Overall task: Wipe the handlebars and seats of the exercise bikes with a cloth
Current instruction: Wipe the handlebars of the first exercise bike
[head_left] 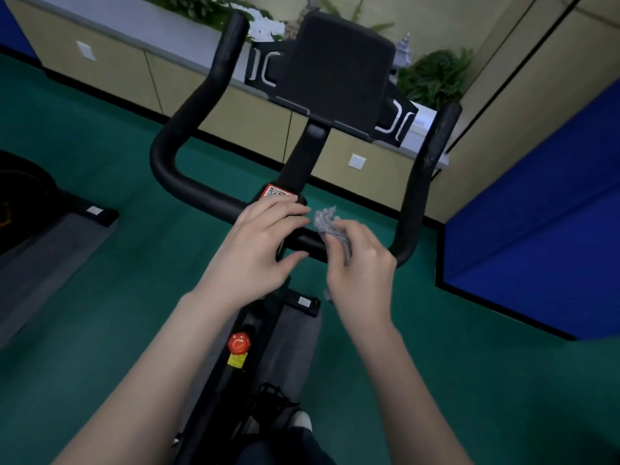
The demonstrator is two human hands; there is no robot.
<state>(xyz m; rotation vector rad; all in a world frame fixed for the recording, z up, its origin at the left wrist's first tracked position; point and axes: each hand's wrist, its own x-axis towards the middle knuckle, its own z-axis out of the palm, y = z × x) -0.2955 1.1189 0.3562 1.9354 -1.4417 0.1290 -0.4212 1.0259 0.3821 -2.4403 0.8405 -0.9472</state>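
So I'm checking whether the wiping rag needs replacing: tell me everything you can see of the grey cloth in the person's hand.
The small grey woven cloth looks thin, frayed and crumpled into a wad. The right hand pinches it between thumb and fingers, one ragged end sticking up, the rest hidden in the grip. It sits at the black handlebar's centre crossbar, seemingly touching it. The left hand is close beside it, not clearly touching. No stains are discernible.

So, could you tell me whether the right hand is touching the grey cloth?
Touching: the head view shows the right hand with its fingers closed around the crumpled grey cloth above the handlebar.
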